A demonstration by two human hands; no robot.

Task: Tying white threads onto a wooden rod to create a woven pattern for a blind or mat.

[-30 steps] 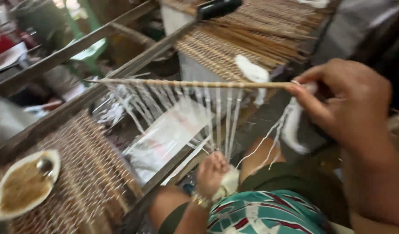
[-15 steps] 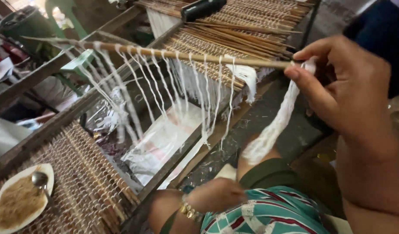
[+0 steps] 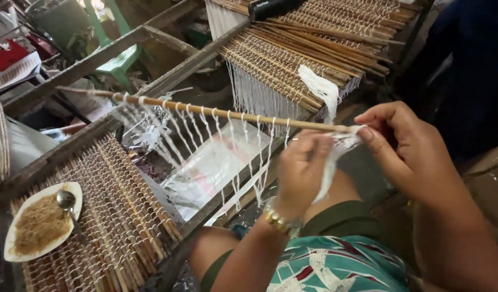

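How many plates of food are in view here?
1. A white plate with brownish food and a spoon sits on the woven stick mat at lower left. Others may lie outside the frame.

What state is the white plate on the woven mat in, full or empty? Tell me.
Full, or mostly so: the white plate holds a heap of brownish noodle-like food across most of its surface, with a metal spoon resting at its upper edge.
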